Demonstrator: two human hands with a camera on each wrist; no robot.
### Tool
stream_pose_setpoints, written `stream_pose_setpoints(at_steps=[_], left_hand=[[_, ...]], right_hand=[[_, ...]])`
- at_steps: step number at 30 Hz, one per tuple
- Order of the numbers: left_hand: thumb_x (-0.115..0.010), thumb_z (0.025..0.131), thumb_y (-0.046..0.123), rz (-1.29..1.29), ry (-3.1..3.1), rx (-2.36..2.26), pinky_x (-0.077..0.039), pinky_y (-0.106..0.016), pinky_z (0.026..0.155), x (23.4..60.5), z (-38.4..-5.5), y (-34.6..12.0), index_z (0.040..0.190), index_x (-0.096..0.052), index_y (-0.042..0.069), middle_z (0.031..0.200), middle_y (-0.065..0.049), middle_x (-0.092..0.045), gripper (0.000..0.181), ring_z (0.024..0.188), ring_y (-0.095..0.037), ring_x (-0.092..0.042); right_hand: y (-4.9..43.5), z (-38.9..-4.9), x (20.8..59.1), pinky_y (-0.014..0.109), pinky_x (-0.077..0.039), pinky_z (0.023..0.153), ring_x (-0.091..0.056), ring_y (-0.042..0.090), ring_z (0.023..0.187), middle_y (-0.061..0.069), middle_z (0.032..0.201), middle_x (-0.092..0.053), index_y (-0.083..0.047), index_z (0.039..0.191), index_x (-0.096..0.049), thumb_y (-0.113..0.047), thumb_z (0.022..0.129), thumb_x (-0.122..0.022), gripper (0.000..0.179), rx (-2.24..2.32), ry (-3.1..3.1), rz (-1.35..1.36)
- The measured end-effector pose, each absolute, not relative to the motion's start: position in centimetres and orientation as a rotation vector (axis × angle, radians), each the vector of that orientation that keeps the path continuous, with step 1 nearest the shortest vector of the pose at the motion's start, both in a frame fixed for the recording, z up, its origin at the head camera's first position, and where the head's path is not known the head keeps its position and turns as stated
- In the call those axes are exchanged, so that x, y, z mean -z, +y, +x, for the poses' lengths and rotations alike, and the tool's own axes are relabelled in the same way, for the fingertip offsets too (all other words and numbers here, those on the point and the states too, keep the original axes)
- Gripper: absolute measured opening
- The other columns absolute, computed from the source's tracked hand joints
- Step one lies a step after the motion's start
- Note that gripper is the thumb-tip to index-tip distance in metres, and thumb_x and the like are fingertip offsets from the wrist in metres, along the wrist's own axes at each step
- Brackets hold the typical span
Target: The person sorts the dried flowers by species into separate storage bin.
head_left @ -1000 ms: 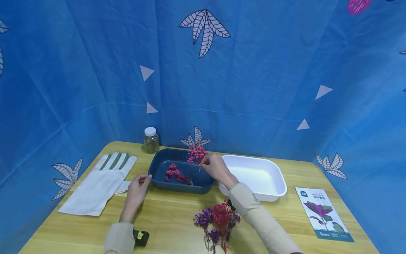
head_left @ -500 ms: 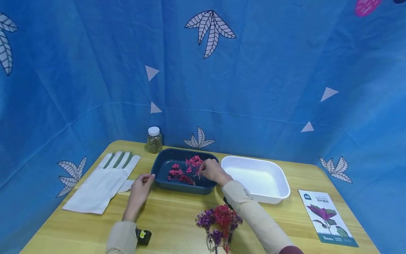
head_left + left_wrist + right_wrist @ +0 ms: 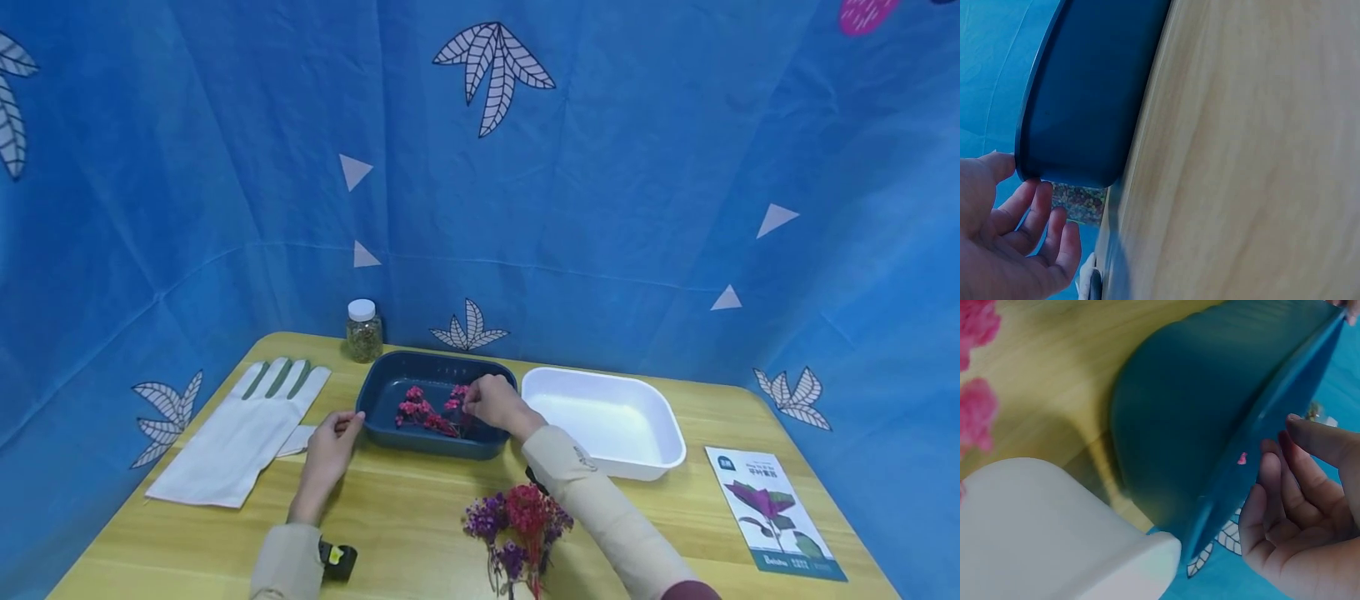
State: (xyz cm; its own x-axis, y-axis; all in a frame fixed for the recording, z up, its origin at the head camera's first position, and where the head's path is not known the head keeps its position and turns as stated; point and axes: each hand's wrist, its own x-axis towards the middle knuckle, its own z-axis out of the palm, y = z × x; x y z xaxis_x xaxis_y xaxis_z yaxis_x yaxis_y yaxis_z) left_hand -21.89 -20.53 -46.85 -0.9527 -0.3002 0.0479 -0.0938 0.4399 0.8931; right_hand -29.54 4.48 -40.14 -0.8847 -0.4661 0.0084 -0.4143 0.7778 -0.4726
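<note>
My left hand (image 3: 330, 454) pinches the left front corner of the dark blue basin (image 3: 420, 446). In the left wrist view, the thumb presses its rim and the fingers bend under it. Over the basin's right half is my right hand (image 3: 497, 404), its fingers loosely bent. Nothing shows between its fingertips (image 3: 1295, 419) in the right wrist view. A pink dried flower sprig (image 3: 456, 397) lies in the basin close by those fingertips, partly hidden by the hand. To its left rests another pink bunch (image 3: 416, 408). One pink floret (image 3: 1242, 459) shows near the basin's rim.
A white basin (image 3: 607, 421) stands right of the blue one. Purple and red dried flowers (image 3: 517, 517) lie in front, near the right sleeve. White gloves (image 3: 225, 450) are at the left, a lidded jar (image 3: 364, 337) behind, and a printed seed packet (image 3: 772, 508) at the right.
My right hand has come down with the pink sprig into the blue basin. The sprig now sits lower, and the hand has stayed just above it. The left hand has kept its grip.
</note>
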Motion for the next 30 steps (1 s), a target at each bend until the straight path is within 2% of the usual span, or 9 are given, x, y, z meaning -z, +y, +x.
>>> stream_pose_setpoints(at_steps=[10,17,24,30], left_hand=[[-0.049,0.099,0.029,0.331,-2.488,1.542,-0.045,-0.046,0.092,46.7,-21.8,-20.5,0.12,-0.055,-0.007,0.115,-0.026,-0.06,0.042,0.108,-0.035,-0.056],[-0.05,0.099,0.029,0.335,-2.491,1.541,-0.045,-0.046,0.092,46.6,-21.9,-20.4,0.12,-0.055,-0.007,0.115,-0.026,-0.059,0.042,0.108,-0.035,-0.056],[-0.05,0.099,0.03,0.336,-2.487,1.546,-0.045,-0.045,0.092,46.8,-21.9,-20.4,0.12,-0.055,-0.007,0.115,-0.026,-0.06,0.042,0.108,-0.034,-0.056],[-0.05,0.099,0.03,0.348,-2.489,1.546,-0.045,-0.044,0.091,46.7,-21.7,-20.4,0.12,-0.055,-0.007,0.114,-0.026,-0.06,0.042,0.107,-0.034,-0.056]], right_hand=[[5.0,-28.9,38.6,0.029,-0.053,0.068,-0.063,0.011,0.073,0.004,0.086,-0.071,-0.004,0.089,-0.072,-0.009,0.091,-0.063,0.01,0.874,2.789,-0.68],[5.8,-28.1,37.7,0.029,-0.05,0.063,-0.062,0.019,0.073,0.01,0.089,-0.07,-0.003,0.095,-0.07,-0.011,0.093,-0.061,0.013,1.047,2.736,-0.618],[6.6,-26.4,36.6,0.028,-0.051,0.064,-0.064,0.02,0.076,0.004,0.086,-0.07,-0.005,0.096,-0.072,-0.014,0.09,-0.065,0.013,1.201,2.823,-0.654],[7.4,-24.5,36.0,0.027,-0.05,0.062,-0.062,0.012,0.07,0.001,0.084,-0.07,-0.007,0.096,-0.073,-0.015,0.089,-0.067,0.012,1.331,2.881,-0.647]])
